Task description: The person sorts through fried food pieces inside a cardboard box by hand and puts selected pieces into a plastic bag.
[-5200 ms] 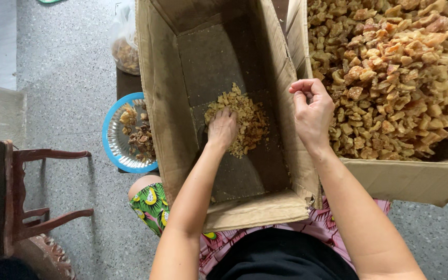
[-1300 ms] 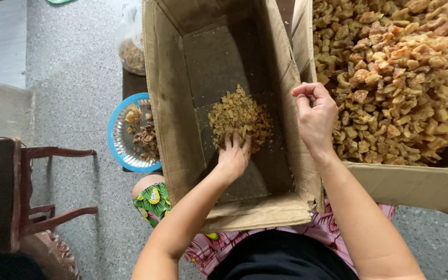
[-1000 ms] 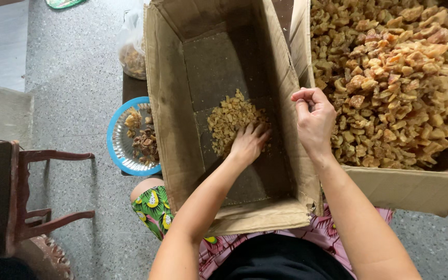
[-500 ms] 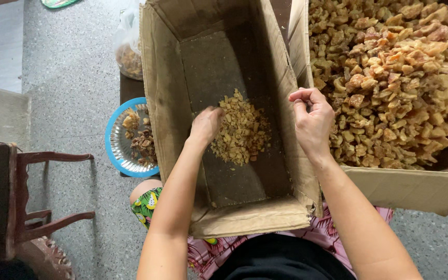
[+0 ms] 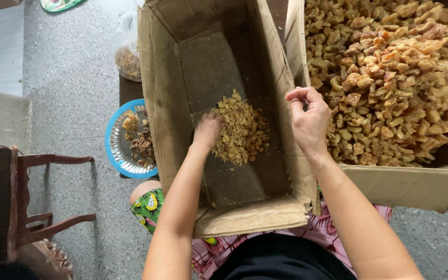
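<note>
Small tan chopped pieces [image 5: 239, 129] lie heaped in my cardboard box [image 5: 167, 103]; my left hand [image 5: 207, 130] cups their edge, my right hand [image 5: 309, 119] pinches something unseen.

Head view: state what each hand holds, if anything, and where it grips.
The left hand rests on the small pile of chopped pieces, gripping nothing visible. The right hand has its fingertips pinched together; whether it holds anything cannot be told.

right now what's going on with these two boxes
A seated person works over two cardboard boxes. The left hand reaches into the near-empty box, touching a small pile of light pieces. The right hand, fingers pinched, hovers at the edge of the full box of brown chunks. A blue plate sits alongside.
</note>
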